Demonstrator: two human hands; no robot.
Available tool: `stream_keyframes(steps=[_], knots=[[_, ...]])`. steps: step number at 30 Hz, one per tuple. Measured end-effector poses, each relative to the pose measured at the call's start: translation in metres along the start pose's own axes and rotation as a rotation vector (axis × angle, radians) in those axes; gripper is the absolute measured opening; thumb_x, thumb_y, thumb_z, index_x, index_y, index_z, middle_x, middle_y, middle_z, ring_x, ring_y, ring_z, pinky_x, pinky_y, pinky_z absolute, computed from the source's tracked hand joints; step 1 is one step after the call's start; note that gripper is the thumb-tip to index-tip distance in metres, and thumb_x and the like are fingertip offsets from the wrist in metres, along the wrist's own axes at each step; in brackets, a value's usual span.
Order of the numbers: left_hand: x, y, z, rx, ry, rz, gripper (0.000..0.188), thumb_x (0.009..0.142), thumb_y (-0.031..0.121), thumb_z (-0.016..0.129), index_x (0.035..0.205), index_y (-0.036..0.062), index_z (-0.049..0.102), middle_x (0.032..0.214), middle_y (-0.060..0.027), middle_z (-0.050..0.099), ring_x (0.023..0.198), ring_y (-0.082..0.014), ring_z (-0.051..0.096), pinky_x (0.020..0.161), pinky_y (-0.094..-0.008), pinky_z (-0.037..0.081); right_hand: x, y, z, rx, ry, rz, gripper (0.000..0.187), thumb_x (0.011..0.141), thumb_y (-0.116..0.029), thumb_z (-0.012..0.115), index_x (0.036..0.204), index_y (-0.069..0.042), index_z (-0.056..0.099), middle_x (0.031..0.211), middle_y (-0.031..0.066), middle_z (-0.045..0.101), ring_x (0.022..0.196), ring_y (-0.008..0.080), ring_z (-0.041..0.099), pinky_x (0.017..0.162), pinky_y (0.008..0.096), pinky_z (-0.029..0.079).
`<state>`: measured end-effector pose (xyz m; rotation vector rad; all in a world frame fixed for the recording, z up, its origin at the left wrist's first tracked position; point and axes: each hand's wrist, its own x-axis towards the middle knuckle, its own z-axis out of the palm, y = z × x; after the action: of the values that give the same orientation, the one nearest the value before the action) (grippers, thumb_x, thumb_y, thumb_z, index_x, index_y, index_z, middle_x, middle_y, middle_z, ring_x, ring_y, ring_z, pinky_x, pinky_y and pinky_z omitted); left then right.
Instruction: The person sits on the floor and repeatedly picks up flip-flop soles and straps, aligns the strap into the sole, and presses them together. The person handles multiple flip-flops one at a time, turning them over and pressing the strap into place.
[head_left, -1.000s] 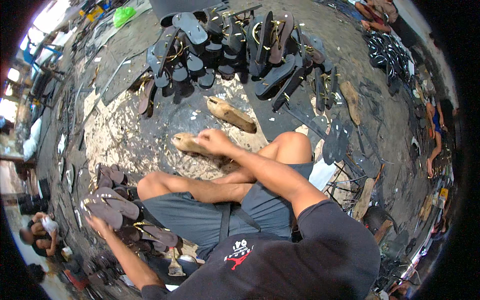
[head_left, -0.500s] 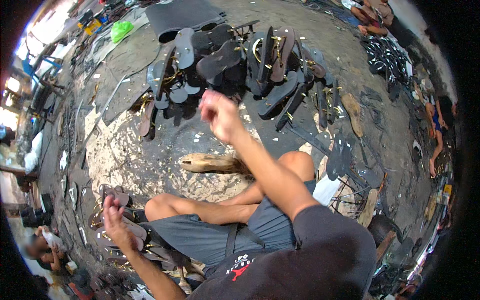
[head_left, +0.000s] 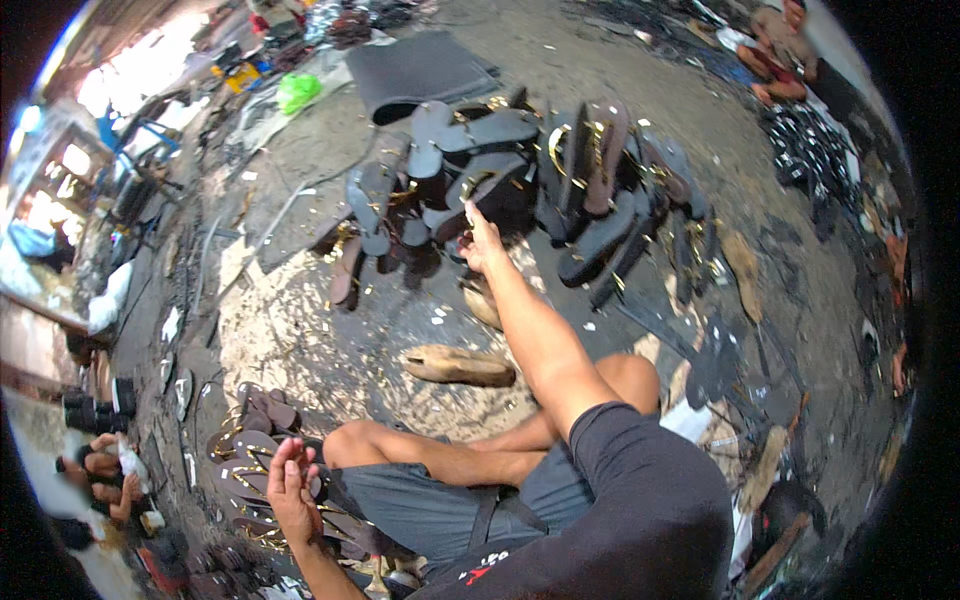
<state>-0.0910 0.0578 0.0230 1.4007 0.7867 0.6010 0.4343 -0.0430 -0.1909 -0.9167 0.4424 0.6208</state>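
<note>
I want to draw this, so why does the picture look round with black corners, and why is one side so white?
Head view: a fisheye lens bends the floor into a bowl and leaves the rim black; daylight at the upper left washes out to white glare; the sandal pile in the middle is fairly sharp, while the edges smear; the right hand and left hand show only slight blur.
</note>
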Motion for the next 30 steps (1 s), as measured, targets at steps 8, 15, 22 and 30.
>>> stream_keyframes(steps=[8,15,22,30], knots=[[-0.002,0.013,0.015,-0.1,0.078,-0.036,0.043,0.105,0.022,0.056,0.141,-0.0014,0.051,0.131,-0.0123,0.063,0.111,-0.0209,0.066,0.088,-0.0275,0.056,-0.098,-0.031,0.009,-0.443,0.305,-1.124,0.119,0.072,-0.044,0.085,0.153,0.009,0.016,0.152,0.028,0.034,0.138,0.0417,0.037,0.116,0.0498,0.031],[0.042,0.002,0.137,0.035,-0.389,0.017,0.059,0.104,0.025,0.057,0.156,0.0057,0.035,0.15,-0.0178,0.046,0.124,-0.0279,0.059,0.096,-0.0356,0.054,-0.298,0.02,-0.071,-1.004,-0.125,-0.951,0.106,0.075,-0.033,0.087,0.151,0.009,0.026,0.143,0.0324,0.044,0.135,0.0429,0.044,0.113,0.0462,0.037],[0.014,-0.041,0.151,0.223,-0.287,0.332,0.036,0.096,0.012,0.068,0.132,0.0067,0.065,0.121,-0.0076,0.067,0.106,-0.0143,0.061,0.096,-0.0291,0.048,-0.416,0.079,-0.112,-0.879,-0.772,-0.479,0.114,0.078,-0.033,0.089,0.155,0.009,0.016,0.153,0.0243,0.036,0.14,0.0333,0.039,0.115,0.0416,0.036],[-0.077,-0.049,0.116,-0.02,-0.518,-0.013,0.034,0.092,0.004,0.073,0.125,0.0041,0.066,0.117,-0.0056,0.068,0.108,-0.0137,0.062,0.094,-0.029,0.049,-0.392,0.034,-0.092,-0.78,-0.836,-0.038,0.041,0.094,-0.033,0.074,0.115,0.002,0.067,0.101,0.0024,0.068,0.091,0.0102,0.06,0.08,0.0283,0.051]])
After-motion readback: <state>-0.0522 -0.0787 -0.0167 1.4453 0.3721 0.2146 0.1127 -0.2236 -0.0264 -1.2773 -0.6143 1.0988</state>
